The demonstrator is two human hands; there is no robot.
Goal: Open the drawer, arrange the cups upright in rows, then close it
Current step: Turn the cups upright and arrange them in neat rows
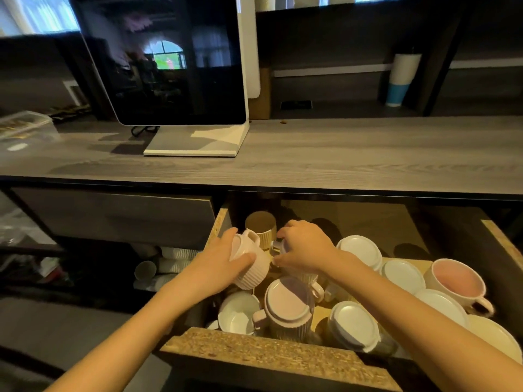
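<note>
A grey wood-grain counter (339, 154) is running across the middle of the view, and below it a drawer (277, 355) is standing pulled out, its raw chipboard front edge lying nearest the camera. Just behind that edge, several cups are sitting upside down with their pale bases showing: a ribbed cup (288, 306) with its handle to the left, and another overturned cup (353, 326) just to its right. A white bowl-like cup (237, 312) is lying tilted at the drawer's left side. Further right, a pink-lined cup (455, 281) is standing upright, with more overturned cups between it and the hands.

The left hand (220, 264) is wrapping around a white ribbed mug (252, 264), fingers and thumb closing on its body, the mug tilted with its handle pointing up. The right hand (305, 247) is curling over another cup beside it; that cup is mostly hidden, so the grip cannot be told exactly. Behind both hands, a brown-topped ribbed cup (260, 224) is standing near the drawer's back left corner.

On the counter beyond, a dark screen (169, 60) is resting on a white stand. Farther back, a white and blue paper cup (402, 80) is standing on a shelf.
</note>
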